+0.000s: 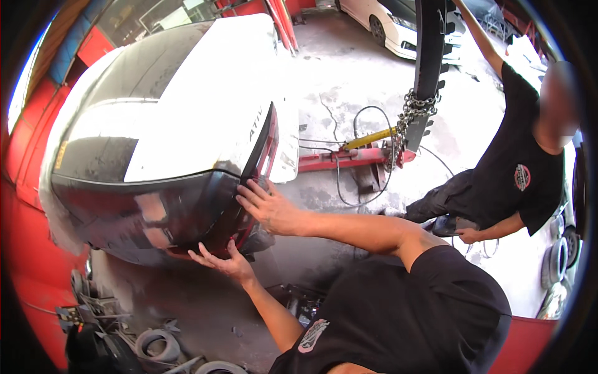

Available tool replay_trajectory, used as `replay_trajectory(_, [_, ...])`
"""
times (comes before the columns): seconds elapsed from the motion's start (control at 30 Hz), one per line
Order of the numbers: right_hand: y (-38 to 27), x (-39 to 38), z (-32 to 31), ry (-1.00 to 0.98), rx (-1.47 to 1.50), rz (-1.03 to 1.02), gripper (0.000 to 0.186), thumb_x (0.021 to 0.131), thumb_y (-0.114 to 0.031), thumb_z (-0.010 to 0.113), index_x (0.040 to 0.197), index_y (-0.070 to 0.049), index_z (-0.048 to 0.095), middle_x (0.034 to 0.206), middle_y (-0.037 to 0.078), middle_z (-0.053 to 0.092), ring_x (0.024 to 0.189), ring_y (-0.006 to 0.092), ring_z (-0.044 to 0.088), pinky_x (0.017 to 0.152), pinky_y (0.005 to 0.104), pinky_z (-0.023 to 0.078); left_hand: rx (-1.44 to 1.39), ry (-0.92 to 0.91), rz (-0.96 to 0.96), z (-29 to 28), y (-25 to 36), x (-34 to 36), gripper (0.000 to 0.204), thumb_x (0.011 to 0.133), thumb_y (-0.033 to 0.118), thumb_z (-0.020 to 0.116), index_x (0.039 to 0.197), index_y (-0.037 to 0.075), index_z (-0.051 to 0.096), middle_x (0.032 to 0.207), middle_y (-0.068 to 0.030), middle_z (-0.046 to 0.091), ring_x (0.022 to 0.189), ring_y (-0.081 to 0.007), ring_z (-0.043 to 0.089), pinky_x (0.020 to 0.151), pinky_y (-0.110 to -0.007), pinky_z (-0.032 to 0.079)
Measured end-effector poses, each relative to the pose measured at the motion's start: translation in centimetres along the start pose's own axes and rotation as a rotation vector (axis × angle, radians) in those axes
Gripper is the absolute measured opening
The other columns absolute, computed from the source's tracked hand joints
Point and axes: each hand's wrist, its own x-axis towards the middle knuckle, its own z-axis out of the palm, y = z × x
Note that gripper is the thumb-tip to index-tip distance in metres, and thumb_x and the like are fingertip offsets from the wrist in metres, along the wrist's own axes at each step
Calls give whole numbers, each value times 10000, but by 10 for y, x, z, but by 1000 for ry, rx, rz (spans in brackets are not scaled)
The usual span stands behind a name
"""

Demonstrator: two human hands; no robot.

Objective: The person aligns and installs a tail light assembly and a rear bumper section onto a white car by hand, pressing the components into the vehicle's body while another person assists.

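Observation:
A dark red tail light (269, 146) runs down the corner of a car body with a white panel (199, 87) and a dark, patchy lower panel (137, 202). My right hand (269, 209) lies against the light's lower part, fingers stretched out and slightly apart. Below it, my left hand (225, 265) is turned upward with spread, gently bent fingers at the lower red edge. Neither hand is closed round anything I can see. The surface under the palms is hidden.
A dark post (430, 62) wrapped with chain (414, 109) stands on a red frame (336, 161) with a yellow cylinder (370, 138) and looping hoses. A co-worker (517, 149) in black is at right. Tyres (156, 346) lie lower left; a white car (392, 31) is behind.

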Motion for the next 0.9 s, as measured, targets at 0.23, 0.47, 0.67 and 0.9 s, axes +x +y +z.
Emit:
replay_trajectory(0.23, [73,0,1,-3,89,96,811,825,-103,662,1570,-53,347,1637,236,274,1532,423,251,1104,632,362,132,-54,-26,4,11,-3,778,859,101,798,1521,31,395,1643,-264,206,1501,-453,266,1214,-535,277])
replay_trajectory(0.47, [75,-5,7,17,308,59,952,747,-187,767,1587,-84,330,1656,283,176,1541,482,180,1111,629,364,134,41,-39,7,12,-14,777,868,54,764,1545,45,382,1618,-274,267,1485,-433,309,1201,-516,294])
replay_trajectory(0.67, [82,-5,11,73,418,38,892,749,-213,775,1555,-110,407,1638,323,184,1521,533,179,1116,631,354,259,-164,-222,5,18,-4,738,925,181,733,1570,67,391,1664,-287,188,1523,-420,259,1228,-485,234])
replay_trajectory(0.9, [87,-4,12,131,416,57,815,799,-226,732,1544,-106,425,1640,320,194,1518,531,189,1119,648,335,159,-277,-416,8,27,13,904,945,445,719,1607,15,279,1675,-312,105,1556,-410,178,1246,-460,183])
